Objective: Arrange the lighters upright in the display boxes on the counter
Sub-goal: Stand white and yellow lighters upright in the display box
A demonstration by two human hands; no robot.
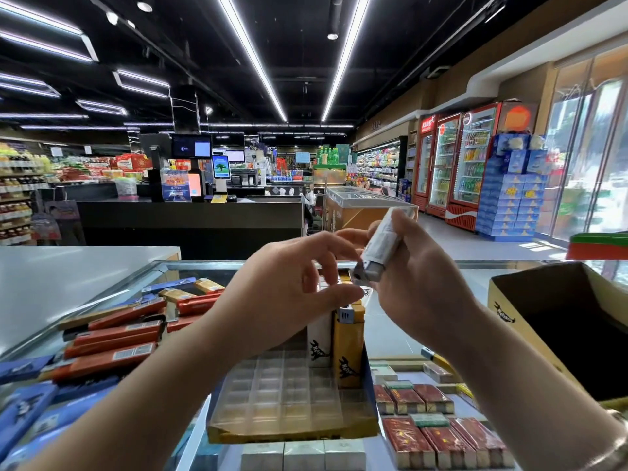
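My right hand [418,280] grips a white lighter [379,249], tilted with its metal head pointing down and left. My left hand [299,287] hovers just left of that head, fingers curled, thumb and fingertips close together with nothing seen between them. Below both hands stands a yellow display box [292,433] with a clear gridded insert. At its far end a white lighter [319,338] and a yellow lighter [348,348] stand upright in their slots. The near slots hold nothing.
The glass counter [390,334] covers rows of cigarette cartons. Loose red, blue and yellow lighters [115,338] lie in a heap at the left. An open yellow cardboard box [557,321] sits at the right. A black checkout counter lies beyond.
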